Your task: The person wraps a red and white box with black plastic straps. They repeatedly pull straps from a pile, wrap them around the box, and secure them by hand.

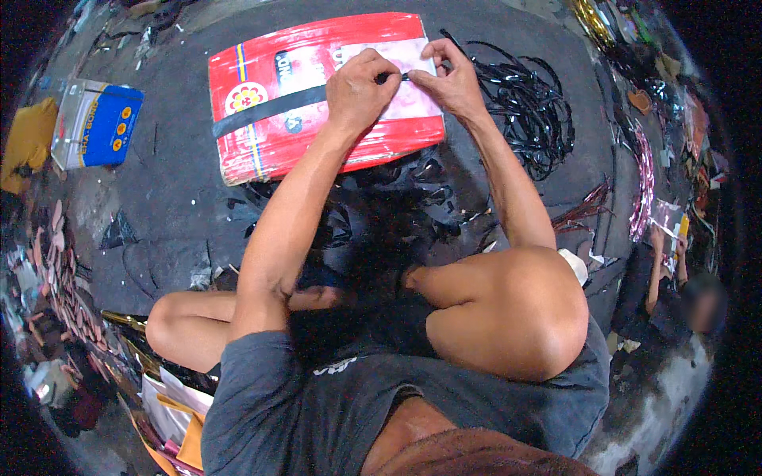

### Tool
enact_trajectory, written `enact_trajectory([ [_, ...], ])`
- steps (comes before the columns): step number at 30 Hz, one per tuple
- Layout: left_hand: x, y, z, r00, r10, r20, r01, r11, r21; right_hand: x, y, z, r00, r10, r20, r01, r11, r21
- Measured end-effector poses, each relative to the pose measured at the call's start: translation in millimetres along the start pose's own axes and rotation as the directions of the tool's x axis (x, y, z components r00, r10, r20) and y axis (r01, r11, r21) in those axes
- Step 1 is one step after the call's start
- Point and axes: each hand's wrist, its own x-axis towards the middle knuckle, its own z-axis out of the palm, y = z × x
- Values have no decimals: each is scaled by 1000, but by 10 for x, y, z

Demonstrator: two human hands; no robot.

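dim, bluish light with strong colour saturation. the centre is brightest, and glare streaks the glossy red package (317, 95). heavy fisheye bending curves everything near the rim, which fades to black. edges look soft, smeared and noisy; deep shadow fills the lap.

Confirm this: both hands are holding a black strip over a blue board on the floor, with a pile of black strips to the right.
Not quite. In the head view the board is red, not blue. The rest holds: both the left hand and right hand pinch the black strip over it, with the pile of black strips to the right.
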Motion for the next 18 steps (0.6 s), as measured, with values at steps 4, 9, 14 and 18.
enact_trajectory([
  [4, 117, 58, -72, 995, 25, 92, -34, 995, 95, 87, 49, 30, 999, 18, 43, -20, 999, 28],
  [9, 175, -54, -42, 990, 91, 106, -87, 995, -42, -42, -84, 77, 993, 94, -67, -81, 980, 180],
  [14, 145, 59, 154, 997, 66, 32, -57, 970, -237, -78, 170, -52, 989, 143, -31, -141, 987, 71],
  [18, 124, 66, 258, 996, 88, -26, -92, 955, -283, -116, 96, -58, 1000, -8, -16, 6, 995, -100],
])
